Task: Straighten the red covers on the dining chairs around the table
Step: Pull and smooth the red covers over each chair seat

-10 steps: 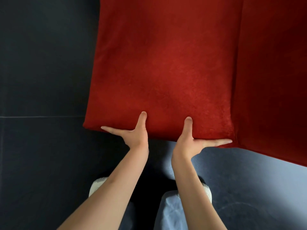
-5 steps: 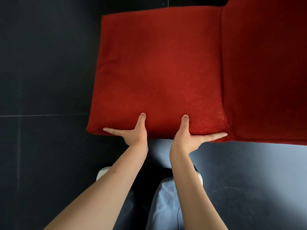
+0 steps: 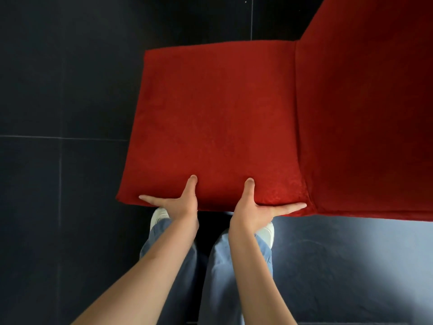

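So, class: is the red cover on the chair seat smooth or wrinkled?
Smooth: the red cover lies flat, with no folds visible; the left hand and right hand press its near edge.

Deep red, velvety fabric cover (image 3: 215, 118) fitted over a square dining-chair seat and on up the backrest (image 3: 365, 118). Lies smooth and taut across the seat left of the backrest, with a faint mottled nap. Joins the backrest along a straight crease. Puckers slightly at the near corner beside the backrest.
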A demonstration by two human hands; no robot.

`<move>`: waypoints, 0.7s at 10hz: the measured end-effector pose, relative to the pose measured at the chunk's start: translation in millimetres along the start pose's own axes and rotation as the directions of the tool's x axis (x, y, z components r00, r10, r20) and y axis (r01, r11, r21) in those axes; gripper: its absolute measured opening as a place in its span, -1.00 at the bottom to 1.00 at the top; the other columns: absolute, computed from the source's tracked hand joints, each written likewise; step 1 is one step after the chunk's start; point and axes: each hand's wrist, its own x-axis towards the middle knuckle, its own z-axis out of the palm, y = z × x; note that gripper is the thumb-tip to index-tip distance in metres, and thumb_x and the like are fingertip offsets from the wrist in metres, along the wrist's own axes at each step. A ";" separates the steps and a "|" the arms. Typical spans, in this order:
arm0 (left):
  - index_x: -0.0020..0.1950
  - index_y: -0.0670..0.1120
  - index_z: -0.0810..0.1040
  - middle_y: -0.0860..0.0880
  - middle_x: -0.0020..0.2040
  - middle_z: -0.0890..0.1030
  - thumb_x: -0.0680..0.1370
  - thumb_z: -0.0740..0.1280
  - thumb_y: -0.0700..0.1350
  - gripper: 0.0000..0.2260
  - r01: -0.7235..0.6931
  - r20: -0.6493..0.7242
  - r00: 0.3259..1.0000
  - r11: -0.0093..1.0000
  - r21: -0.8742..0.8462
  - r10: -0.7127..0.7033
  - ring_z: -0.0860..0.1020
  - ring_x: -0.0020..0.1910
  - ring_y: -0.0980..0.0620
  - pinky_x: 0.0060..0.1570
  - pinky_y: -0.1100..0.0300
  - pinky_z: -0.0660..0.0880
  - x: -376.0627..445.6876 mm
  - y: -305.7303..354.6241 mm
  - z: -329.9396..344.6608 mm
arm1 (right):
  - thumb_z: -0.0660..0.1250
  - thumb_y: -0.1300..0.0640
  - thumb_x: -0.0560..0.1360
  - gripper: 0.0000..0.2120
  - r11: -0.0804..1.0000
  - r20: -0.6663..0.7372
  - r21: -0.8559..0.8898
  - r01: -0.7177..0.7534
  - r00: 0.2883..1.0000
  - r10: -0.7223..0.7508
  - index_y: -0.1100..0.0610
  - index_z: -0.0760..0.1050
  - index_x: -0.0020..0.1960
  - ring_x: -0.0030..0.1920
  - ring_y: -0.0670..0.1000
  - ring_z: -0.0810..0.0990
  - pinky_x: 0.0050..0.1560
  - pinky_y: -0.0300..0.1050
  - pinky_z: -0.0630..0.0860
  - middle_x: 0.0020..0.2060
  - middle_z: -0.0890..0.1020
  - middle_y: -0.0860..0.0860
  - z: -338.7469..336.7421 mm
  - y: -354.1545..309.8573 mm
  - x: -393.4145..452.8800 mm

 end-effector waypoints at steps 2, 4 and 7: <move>0.47 0.21 -0.44 -0.15 0.39 0.37 0.33 0.57 0.04 0.20 0.034 -0.072 0.997 0.995 0.096 -0.027 0.49 0.26 -0.15 0.28 -0.08 0.42 -20.0 8.4 -25.2 | 0.54 0.01 0.34 0.16 0.998 -0.006 -0.029 -0.061 0.998 0.061 -0.37 -0.36 0.45 0.01 0.09 0.61 0.03 -0.06 0.53 0.24 0.45 0.19 -18.4 -15.8 -29.2; 0.48 0.20 -0.45 -0.15 0.42 0.37 0.32 0.57 0.06 0.22 0.076 -0.115 0.992 0.988 0.135 -0.061 0.48 0.27 -0.15 0.28 -0.06 0.36 -33.5 22.0 -42.6 | 0.48 -0.02 0.44 -0.13 0.979 0.151 -0.203 0.007 0.988 0.024 0.03 0.05 0.57 -0.07 -0.51 0.42 -0.12 -0.66 0.27 0.21 0.39 -0.19 -41.0 -35.2 -52.3; 0.48 0.18 -0.46 -0.18 0.35 0.44 0.32 0.56 0.08 0.22 0.109 -0.146 0.986 0.969 0.220 -0.078 0.52 0.21 -0.19 0.25 -0.08 0.40 -33.4 47.1 -79.2 | 0.40 -0.13 0.48 -0.21 0.922 0.153 -0.370 -0.115 0.971 0.183 0.32 0.19 0.48 0.24 0.14 0.51 0.15 -0.13 0.43 0.30 0.47 0.19 -47.0 -49.8 -101.2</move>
